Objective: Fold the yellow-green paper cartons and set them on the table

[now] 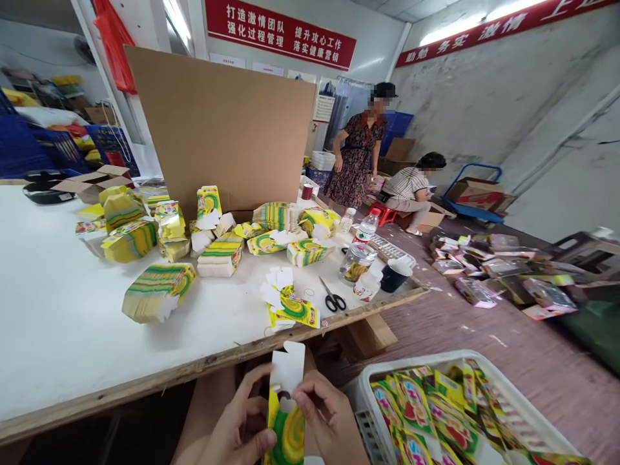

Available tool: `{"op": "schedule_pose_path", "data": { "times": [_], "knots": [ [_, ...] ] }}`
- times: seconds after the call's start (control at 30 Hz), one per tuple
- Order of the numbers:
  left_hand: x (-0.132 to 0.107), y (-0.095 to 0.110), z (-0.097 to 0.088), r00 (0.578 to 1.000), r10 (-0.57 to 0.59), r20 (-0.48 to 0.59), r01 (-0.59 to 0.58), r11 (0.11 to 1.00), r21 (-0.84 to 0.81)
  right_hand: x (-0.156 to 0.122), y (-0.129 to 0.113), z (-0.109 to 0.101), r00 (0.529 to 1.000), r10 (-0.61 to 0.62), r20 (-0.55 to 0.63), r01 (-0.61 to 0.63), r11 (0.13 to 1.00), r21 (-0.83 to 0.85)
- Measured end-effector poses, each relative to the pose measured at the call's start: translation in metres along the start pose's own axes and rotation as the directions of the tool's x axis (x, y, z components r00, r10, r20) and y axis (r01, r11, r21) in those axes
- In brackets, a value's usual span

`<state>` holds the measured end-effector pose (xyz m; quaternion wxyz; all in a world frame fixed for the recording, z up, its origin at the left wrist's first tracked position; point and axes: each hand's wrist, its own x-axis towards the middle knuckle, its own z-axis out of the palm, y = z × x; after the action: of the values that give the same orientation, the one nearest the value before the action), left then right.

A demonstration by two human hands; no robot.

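Note:
Between my two hands, over my lap and just off the table's front edge, is a small yellow and green carton [287, 429] with its white end flaps standing up. My left hand [242, 420] grips the carton's left side, thumb across the front. On the right, my right hand [327, 410] pinches the upper edge near the flaps. A few flat cartons [290, 303] lie loose on the table straight ahead. To the right of my hands stands a white basket [368, 394] full of yellow and green packs [450, 413].
Stacks of folded cartons [159, 290] spread across the white table [58, 323]. Black scissors [334, 300], a clear jar [356, 261], a dark cup [394, 274] and a bottle [368, 223] stand near its right edge. Packages [477, 290] lie on the floor. Two people [358, 152] are farther back.

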<state>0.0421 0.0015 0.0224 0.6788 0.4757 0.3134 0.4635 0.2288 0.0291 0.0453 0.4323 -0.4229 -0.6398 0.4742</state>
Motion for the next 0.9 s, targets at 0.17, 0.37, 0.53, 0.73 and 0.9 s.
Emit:
{"op": "schedule_pose_path", "data": {
  "times": [0.17,0.37,0.53,0.73,0.9],
  "knots": [
    [-0.001,0.006,0.002,1.000,-0.018,-0.006,0.019,0.997,0.069,-0.003,0.000,-0.005,0.998,0.000,-0.063,0.003,0.998,0.060],
    [0.000,0.011,0.006,0.991,0.021,-0.136,0.017,0.961,0.276,-0.003,-0.006,-0.015,0.993,0.098,0.060,-0.091,0.989,-0.114],
    [-0.002,0.018,0.015,0.989,-0.043,-0.145,0.078,0.967,0.243,-0.002,-0.009,-0.008,0.983,0.182,0.026,-0.167,0.944,-0.286],
    [0.001,0.019,0.014,0.983,-0.073,-0.168,0.102,0.980,0.171,-0.002,-0.016,-0.005,0.985,0.173,0.019,-0.150,0.900,-0.409],
    [0.004,0.014,0.012,0.979,-0.058,-0.195,0.102,0.969,0.225,0.000,-0.014,0.002,0.984,0.165,-0.070,-0.178,0.857,-0.484]
  ]
}}
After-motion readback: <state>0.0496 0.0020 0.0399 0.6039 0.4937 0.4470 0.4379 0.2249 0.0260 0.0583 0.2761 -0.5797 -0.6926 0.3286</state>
